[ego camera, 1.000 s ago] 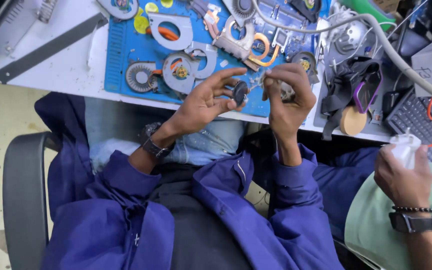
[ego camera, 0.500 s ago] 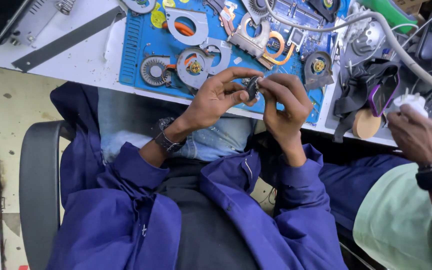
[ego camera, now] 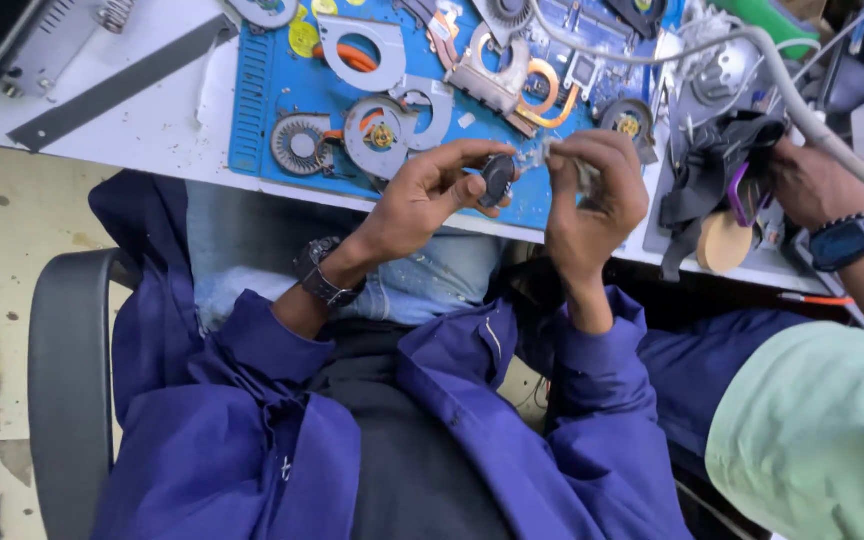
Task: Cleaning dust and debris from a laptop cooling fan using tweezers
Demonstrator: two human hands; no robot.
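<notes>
- Holding a small dark round fan part (ego camera: 497,180), the left hand (ego camera: 422,200) sits just left of the frame's centre, thumb and fingers pinched on the disc's rim.
- The right hand (ego camera: 592,190), just right of centre, is curled closed around a small pale metal piece (ego camera: 537,155) whose tip pokes out toward the disc; the two parts are just beside each other, and whether they touch cannot be told.
- Both hands hover in front of the near edge of a blue work mat (ego camera: 262,110) lying on a white bench (ego camera: 152,130) across the top of the frame.
- On the mat, in the upper middle, lie a round grey fan (ego camera: 299,143), a metal fan housing (ego camera: 387,125) with an orange centre, and a copper heat pipe assembly (ego camera: 507,85).
- A dark flat bar (ego camera: 117,85) lies slantwise on the bench in the upper left.
- A black wristwatch (ego camera: 320,275) sits on the left wrist, above blue jacket sleeves (ego camera: 252,400).
- At the right edge, another person's hand (ego camera: 812,185), wearing a smartwatch (ego camera: 852,240), rests on a black strap bundle (ego camera: 712,170).
- A grey chair arm (ego camera: 67,380) curves along the lower left.
</notes>
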